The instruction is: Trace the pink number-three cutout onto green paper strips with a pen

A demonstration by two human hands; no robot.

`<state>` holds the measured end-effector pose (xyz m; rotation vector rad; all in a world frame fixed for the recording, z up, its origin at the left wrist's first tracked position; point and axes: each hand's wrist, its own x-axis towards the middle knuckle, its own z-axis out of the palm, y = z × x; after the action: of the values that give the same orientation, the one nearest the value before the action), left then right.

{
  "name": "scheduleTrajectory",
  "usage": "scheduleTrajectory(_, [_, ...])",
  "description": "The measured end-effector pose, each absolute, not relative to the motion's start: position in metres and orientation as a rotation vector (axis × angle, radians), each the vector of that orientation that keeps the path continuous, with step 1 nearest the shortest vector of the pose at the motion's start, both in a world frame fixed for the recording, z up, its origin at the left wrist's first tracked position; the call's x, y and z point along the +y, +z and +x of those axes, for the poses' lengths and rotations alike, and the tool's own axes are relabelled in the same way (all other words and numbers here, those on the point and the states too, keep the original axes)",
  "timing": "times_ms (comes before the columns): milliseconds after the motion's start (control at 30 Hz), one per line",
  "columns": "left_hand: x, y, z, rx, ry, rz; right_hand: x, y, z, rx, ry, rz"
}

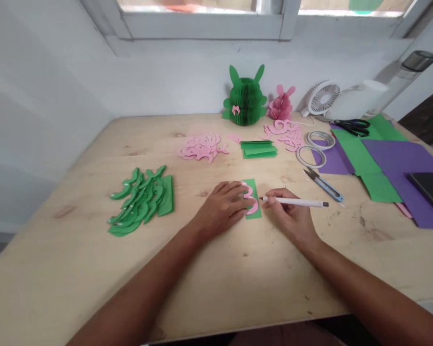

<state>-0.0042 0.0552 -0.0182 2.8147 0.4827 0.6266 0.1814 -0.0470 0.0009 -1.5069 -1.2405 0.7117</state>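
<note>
Two bare forearms are extended from the near edge over a pale wooden desk [75,269]. The left hand [222,207] is laid flat, fingers spread, on a small green paper rectangle [254,211] near the middle of the desk, and a pink curved template [250,198] is pinned on the paper under its fingertips. The right hand [290,216] is closed around a white pencil [296,202], held almost level, with its tip placed just beside the right edge of the template. To the left, a heap of green cut-out shapes [141,201] is spread on the desk. To the right, blue-handled snips [324,184] are seen, then two rolls of tape [316,149], green and purple paper sheets [389,158] and a dark phone [431,190]. Farther back, a pile of pink cut-outs [202,146], a small stack of green paper strips [259,149] and more pink pieces [286,132] are laid out. Black scissors [353,126] are set on the sheets. Against the wall, a green honeycomb paper rabbit [245,98], a smaller pink rabbit [281,105] and a white fan [323,97] are placed.
</note>
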Motion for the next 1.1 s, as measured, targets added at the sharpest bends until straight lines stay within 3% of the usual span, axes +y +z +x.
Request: scheduleTrajectory(1100, [0.0522,-0.0169,-0.0031,0.501,0.667,2.748,-0.0526,0.0024,0.1797,-1.871,0.252,-1.578])
